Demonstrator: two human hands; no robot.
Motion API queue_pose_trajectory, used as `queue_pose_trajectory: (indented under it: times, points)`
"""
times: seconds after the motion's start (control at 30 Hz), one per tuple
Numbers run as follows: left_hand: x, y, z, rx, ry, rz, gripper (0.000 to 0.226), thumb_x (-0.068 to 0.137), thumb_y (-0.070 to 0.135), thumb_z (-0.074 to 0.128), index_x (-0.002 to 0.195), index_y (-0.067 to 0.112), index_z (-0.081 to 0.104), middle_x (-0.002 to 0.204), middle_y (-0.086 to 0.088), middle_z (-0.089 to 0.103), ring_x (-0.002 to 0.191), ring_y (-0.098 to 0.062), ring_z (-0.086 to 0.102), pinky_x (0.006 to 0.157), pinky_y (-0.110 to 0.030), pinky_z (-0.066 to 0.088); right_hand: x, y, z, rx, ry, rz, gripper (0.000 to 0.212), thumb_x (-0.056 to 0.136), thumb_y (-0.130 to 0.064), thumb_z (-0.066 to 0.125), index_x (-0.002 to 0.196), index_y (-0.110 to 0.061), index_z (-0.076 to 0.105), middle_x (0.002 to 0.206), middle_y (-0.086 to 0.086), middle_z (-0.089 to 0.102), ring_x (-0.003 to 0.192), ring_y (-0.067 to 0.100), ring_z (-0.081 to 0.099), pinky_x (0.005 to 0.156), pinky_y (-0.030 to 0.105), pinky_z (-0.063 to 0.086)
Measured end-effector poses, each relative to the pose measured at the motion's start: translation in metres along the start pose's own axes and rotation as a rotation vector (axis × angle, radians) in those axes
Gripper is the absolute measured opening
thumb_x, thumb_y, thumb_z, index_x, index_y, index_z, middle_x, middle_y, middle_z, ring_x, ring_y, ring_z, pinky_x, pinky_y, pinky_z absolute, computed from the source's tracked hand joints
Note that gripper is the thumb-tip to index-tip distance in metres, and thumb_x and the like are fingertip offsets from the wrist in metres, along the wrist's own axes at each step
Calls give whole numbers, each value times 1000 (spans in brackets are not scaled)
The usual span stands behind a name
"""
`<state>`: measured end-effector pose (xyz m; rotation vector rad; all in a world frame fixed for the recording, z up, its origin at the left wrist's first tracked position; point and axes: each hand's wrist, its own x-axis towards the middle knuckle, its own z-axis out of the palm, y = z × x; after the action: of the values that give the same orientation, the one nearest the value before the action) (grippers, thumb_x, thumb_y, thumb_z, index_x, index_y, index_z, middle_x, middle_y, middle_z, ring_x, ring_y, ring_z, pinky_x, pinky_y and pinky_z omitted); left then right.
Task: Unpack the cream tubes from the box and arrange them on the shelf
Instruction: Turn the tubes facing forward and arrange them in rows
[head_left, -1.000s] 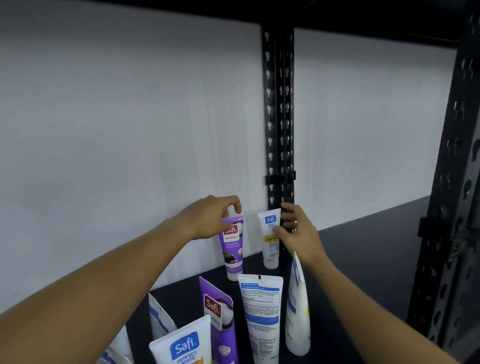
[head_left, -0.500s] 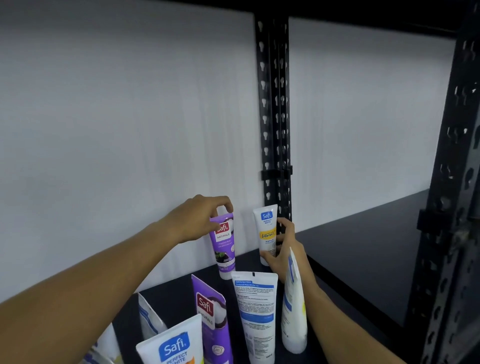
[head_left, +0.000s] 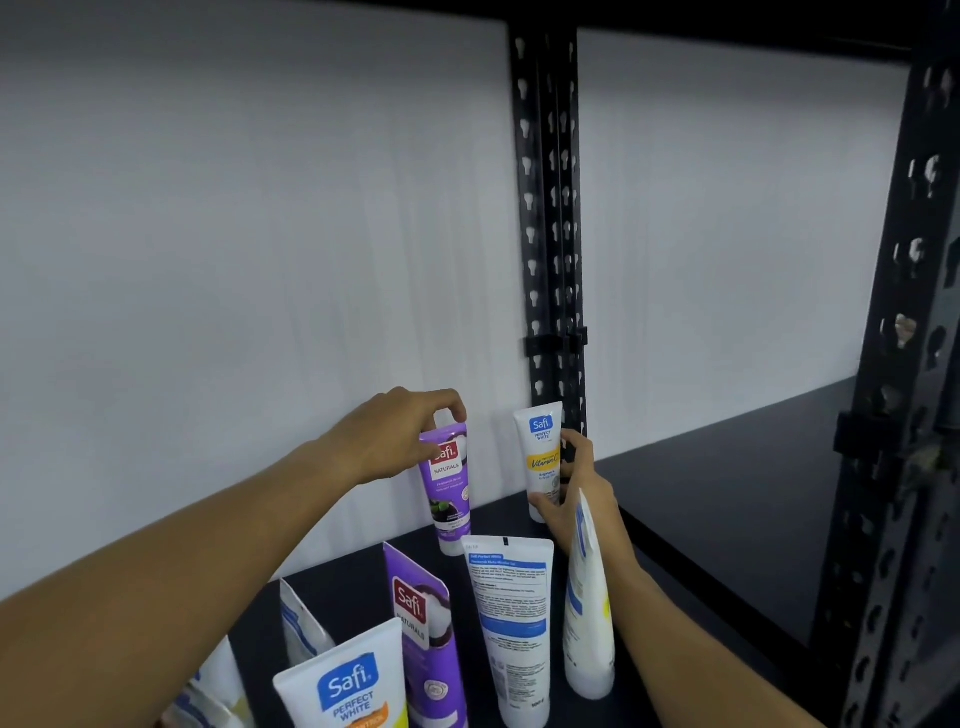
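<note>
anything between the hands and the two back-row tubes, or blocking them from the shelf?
Nothing visible. The left hand already pinches the top of the purple tube, and the right hand holds the white Vitamin C tube by its side. Both tubes stand at the back of the shelf, near the wall.

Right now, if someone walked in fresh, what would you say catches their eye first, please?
Two hands at the back of the dark shelf: the left hand pinches the top of a purple tube, and the right hand grips a white tube beside the black upright post. More tubes stand in the foreground, one white with a blue logo.
</note>
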<state>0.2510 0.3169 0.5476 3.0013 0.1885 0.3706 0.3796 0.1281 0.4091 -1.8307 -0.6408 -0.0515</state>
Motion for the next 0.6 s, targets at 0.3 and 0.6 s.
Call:
queue_pose_trajectory:
  times: [0.3, 0.6]
  points:
    - [-3, 0, 1, -20, -9, -32, 43, 89, 37, 68, 127, 30, 49, 122, 1, 64, 111, -22, 63, 82, -35, 59, -1, 0, 0, 46, 3, -10, 78, 85, -16, 76, 142, -36, 27, 100, -22, 62, 74, -7, 62, 58, 7, 46]
    - [-43, 16, -44, -7, -21, -65, 41, 94, 36, 62, 133, 32, 48, 119, 1, 62, 96, -14, 60, 82, -29, 55, -36, -12, -23, 9, 19, 66, 60, 90, -24, 71, 141, -18, 40, 135, 6, 57, 120, 19, 57, 98, 35, 48]
